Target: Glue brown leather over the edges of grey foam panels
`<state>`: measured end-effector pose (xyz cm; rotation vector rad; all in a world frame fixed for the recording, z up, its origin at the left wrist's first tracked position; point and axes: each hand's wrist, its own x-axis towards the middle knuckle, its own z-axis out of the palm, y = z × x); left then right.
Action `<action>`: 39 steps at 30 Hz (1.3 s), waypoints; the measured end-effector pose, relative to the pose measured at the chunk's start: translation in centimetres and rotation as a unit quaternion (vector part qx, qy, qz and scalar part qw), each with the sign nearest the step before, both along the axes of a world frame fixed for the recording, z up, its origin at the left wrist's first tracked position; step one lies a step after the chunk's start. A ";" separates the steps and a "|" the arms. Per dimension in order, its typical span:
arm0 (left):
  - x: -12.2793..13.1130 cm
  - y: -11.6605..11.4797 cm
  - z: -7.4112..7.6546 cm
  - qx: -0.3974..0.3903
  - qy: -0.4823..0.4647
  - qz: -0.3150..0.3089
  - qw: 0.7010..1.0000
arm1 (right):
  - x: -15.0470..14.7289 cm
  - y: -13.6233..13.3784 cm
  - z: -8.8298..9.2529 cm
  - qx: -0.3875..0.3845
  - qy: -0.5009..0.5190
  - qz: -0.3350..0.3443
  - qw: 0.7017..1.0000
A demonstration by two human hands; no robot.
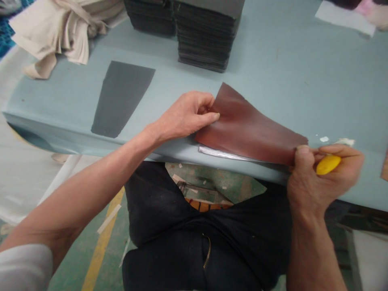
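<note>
A brown, glossy leather-like piece [248, 125], wide on the left and narrow on the right, is held at the table's front edge. My left hand [194, 113] pinches its wide left end between thumb and fingers. At the narrow end, my right hand [321, 173] grips the corner with the thumb on top. A yellow object [328, 165], perhaps a tool handle, is tucked in the same hand; its far part is hidden by the fingers. Beneath the piece's lower edge shows a whitish strip [224, 153]. Left of my left hand, a dark grey panel [123, 99] lies flat.
Tall stacks of dark sheets [206, 44] stand at the back of the blue-green table [287, 72]. Beige fabric strips [66, 32] are heaped at the back left. White scraps [345, 142] lie beyond my right hand, and a pale sheet [345, 18] lies far right.
</note>
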<state>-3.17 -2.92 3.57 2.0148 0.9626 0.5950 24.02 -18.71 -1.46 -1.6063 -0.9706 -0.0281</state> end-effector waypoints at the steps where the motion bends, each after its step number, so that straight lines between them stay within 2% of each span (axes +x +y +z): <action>1: 0.0 0.0 0.0 0.002 0.010 -0.008 1.000 | 0.1 0.0 0.0 -0.001 0.001 -0.001 1.000; 6: 0.2 0.4 0.1 0.003 0.035 -0.028 0.999 | 0.5 0.2 0.1 -0.017 0.005 0.000 1.000; 15: 0.3 0.4 0.3 -0.057 -0.001 -0.031 0.998 | 0.6 0.3 0.1 -0.038 0.027 -0.011 0.999; 27: 0.3 -0.1 -0.2 -0.022 0.029 -0.019 0.999 | 1.1 0.6 -0.7 0.026 0.039 -0.005 0.999; 39: 0.2 -1.0 -0.1 -0.025 0.006 -0.002 1.000 | 1.1 1.1 -1.0 0.067 0.020 0.003 0.998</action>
